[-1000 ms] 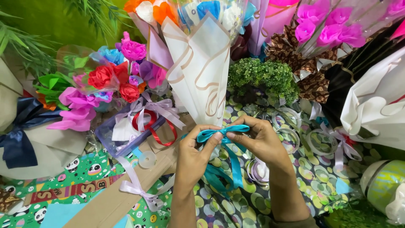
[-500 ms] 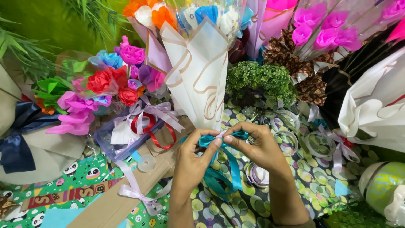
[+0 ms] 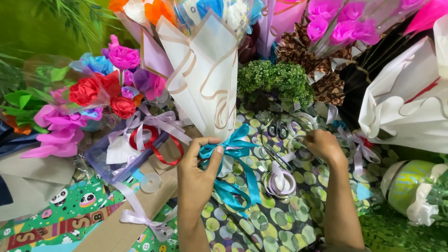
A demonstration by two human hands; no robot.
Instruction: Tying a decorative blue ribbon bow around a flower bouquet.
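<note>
My left hand grips the narrow base of a bouquet wrapped in white paper with tan lines, thumb pressed on a teal ribbon bow tied there. The bow's tails trail down over the spotted wrapping paper. My right hand has left the bow and rests to the right, fingers curled on a clear ribbon spool. A pair of scissors lies just left of that hand, handles up.
A lilac ribbon roll sits below the scissors. Paper-flower bouquets crowd the left, a green bush the middle back, white-wrapped bouquets the right. A clear tray holds ribbons; a cardboard strip lies lower left.
Both hands were pinching the teal bow together. Now my right hand has let go and moved right to the spool by the scissors; my left hand stays on the bow.
</note>
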